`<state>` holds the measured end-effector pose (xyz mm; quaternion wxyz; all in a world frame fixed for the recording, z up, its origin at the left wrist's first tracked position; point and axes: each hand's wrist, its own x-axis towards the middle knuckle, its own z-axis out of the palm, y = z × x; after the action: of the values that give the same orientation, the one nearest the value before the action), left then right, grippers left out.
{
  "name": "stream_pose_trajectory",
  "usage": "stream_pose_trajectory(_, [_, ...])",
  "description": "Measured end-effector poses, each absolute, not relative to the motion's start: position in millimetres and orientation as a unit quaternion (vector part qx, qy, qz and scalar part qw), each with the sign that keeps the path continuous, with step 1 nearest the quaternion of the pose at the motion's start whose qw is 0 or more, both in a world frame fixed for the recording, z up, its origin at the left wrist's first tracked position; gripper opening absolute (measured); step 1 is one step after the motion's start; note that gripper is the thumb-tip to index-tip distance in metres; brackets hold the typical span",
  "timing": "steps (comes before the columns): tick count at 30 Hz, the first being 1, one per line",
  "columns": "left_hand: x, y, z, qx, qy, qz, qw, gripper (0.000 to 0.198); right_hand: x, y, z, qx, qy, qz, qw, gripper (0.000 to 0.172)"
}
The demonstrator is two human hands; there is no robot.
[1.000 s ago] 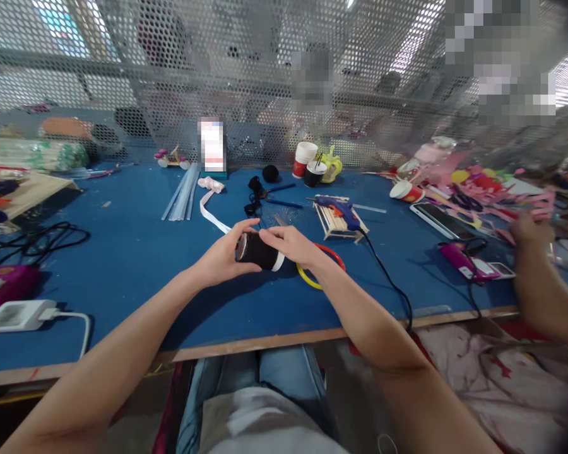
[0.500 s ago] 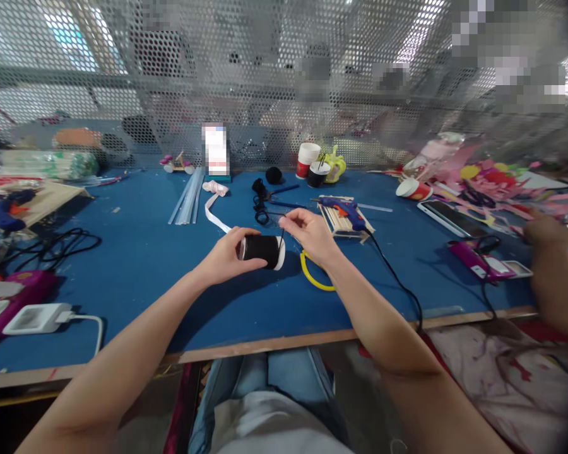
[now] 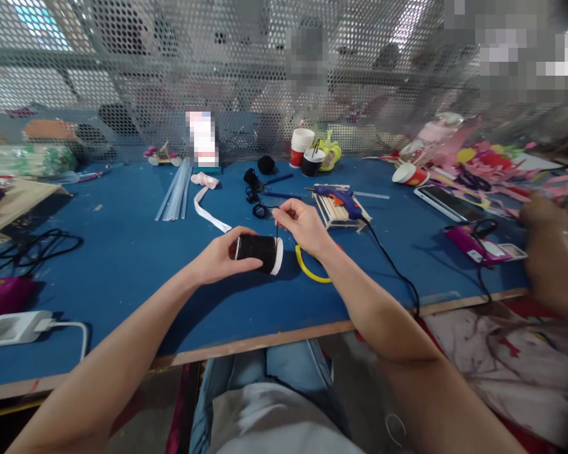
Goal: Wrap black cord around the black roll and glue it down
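My left hand (image 3: 216,257) is wrapped round a spool of black thread (image 3: 259,251) with white ends, held on its side just above the blue table (image 3: 123,252). A little above and to the right of the spool, my right hand (image 3: 303,224) pinches the loose end of the black thread (image 3: 278,234), which runs down to the spool. A yellow and red ring (image 3: 307,270) lies on the table under my right wrist.
Behind my hands lie scissors (image 3: 265,186), a blue glue gun (image 3: 338,197) on a rack of wooden sticks, paper cups (image 3: 303,147), a white ribbon (image 3: 203,205) and clear glue sticks (image 3: 173,197). Another person's hand (image 3: 544,217) works among pink craft scraps at the right. Cables and a white charger (image 3: 12,326) sit at the left.
My right hand has left the spool's side, pinched the thread end and drawn it up and away from the spool. My left hand keeps its hold on the spool.
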<state>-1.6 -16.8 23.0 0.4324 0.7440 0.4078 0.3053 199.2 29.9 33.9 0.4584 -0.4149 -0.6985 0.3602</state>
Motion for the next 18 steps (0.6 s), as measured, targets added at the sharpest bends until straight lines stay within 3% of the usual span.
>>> stream_pose_trajectory(10, [0.9,-19.6,26.6,0.773,0.392,0.321,0.381,0.053,197.6,29.4,32.0,-0.436,-0.727,0.359,0.392,0.029])
stream_pose_trajectory(18, [1.2,-18.1,20.9,0.781,0.382,0.343,0.355,0.054,197.3,26.5,33.7,-0.454,-0.722,0.35,0.386,0.03])
